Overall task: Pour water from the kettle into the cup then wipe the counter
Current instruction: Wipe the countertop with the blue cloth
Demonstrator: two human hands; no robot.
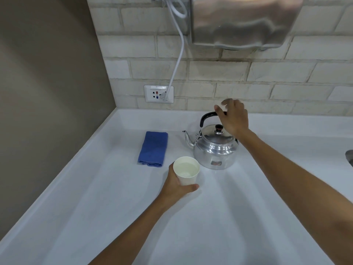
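**Clerk:** Item one, the left hand (176, 185). How was it entered?

**Keeper:** Closed round the lower part of the paper cup (186, 172), thumb across the near side, fingers behind. The cup was upright and stood near the front of the kettle (214, 150). It held pale liquid, so I judged the pouring done. The grip seemed meant to steady a light cup or to set it down.

**Clerk:** Item two, the right hand (232, 116)?

**Keeper:** Half open, fingers spread loosely over the black handle (207, 116). The thumb lay at the handle; whether anything was truly gripped, I could not tell. The kettle sat flat on the counter (229, 217), lid on, spout pointing left toward the cloth.

**Clerk:** And beyond the hands?

**Keeper:** One blue cloth (153, 149), folded, lying left of the kettle and behind the cup, touching neither. It was within easy reach of the left hand, which suited the wiping not yet done. I saw no clear spill on the white surface.

**Clerk:** Fixtures?

**Keeper:** A wall socket (159, 93) with a white cable (177, 64) plugged in, running upward. A steel unit (246, 22) was mounted above, on a brick-pattern wall.
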